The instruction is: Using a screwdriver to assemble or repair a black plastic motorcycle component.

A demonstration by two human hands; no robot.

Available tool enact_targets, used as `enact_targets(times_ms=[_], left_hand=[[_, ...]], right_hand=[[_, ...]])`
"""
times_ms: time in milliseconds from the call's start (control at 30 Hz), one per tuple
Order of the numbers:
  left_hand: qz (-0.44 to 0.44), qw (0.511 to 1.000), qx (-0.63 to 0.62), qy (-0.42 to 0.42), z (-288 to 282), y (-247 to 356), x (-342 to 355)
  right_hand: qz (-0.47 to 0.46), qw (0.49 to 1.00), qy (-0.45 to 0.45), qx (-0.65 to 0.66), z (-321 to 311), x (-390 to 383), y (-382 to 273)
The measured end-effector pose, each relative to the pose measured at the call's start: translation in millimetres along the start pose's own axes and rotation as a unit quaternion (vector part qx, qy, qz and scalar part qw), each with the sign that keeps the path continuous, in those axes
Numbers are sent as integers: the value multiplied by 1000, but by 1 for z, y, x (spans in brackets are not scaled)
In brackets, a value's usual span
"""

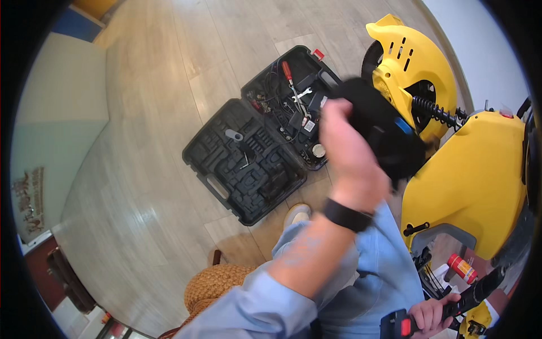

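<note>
Head view: you look down past your light-blue jeans (pixel 375 248) onto a wood-plank floor (pixel 152 152)
Left hand (pixel 355 158): yours reaches out with a dark band (pixel 347 214) at the wrist, its fingers closed on the left side of a black object; hand and object are blurred, and the fingertips are hidden
Black object (pixel 367 116): it bears a blue strip and sits between your open case and the yellow vehicle, overlapping both in view
Right hand (pixel 427 314): at the lower right, your fingers are curled round a black bar (pixel 480 285), next to a red button (pixel 406 327)
Yellow vehicle (pixel 463 175): it stands to your right, a black spring (pixel 435 111) showing near its yellow fender (pixel 432 56)
Open case (pixel 265 175): black, flat on the floor ahead of you, with a red-handled screwdriver (pixel 287 70), a wrench (pixel 302 95) and cables in its far half
Woven seat (pixel 217 282): brown, below the case and beside your left forearm
</note>
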State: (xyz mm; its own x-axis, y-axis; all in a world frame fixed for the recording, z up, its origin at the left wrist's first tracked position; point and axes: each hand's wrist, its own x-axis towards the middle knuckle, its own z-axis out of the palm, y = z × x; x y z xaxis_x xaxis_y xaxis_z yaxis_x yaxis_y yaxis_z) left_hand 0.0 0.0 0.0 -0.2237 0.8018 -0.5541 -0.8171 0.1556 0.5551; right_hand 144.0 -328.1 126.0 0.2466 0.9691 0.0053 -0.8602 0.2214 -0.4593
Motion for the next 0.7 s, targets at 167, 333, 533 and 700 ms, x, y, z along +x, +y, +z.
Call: enact_targets(times_ms=[167, 333, 533, 700], left_hand=[[-66, 971, 144, -181, -78, 93, 98], [-131, 950, 269, -89, -235, 69, 135], [-131, 818, 555, -77, -347, 44, 136], [5, 645, 753, -129, -378, -10, 138]], right_hand=[[8, 977, 146, -156, 0, 14, 40], [69, 964, 142, -212, 22, 12, 44], [178, 921, 311, -153, 22, 18, 38], [292, 928, 210, -99, 4, 13, 12]])
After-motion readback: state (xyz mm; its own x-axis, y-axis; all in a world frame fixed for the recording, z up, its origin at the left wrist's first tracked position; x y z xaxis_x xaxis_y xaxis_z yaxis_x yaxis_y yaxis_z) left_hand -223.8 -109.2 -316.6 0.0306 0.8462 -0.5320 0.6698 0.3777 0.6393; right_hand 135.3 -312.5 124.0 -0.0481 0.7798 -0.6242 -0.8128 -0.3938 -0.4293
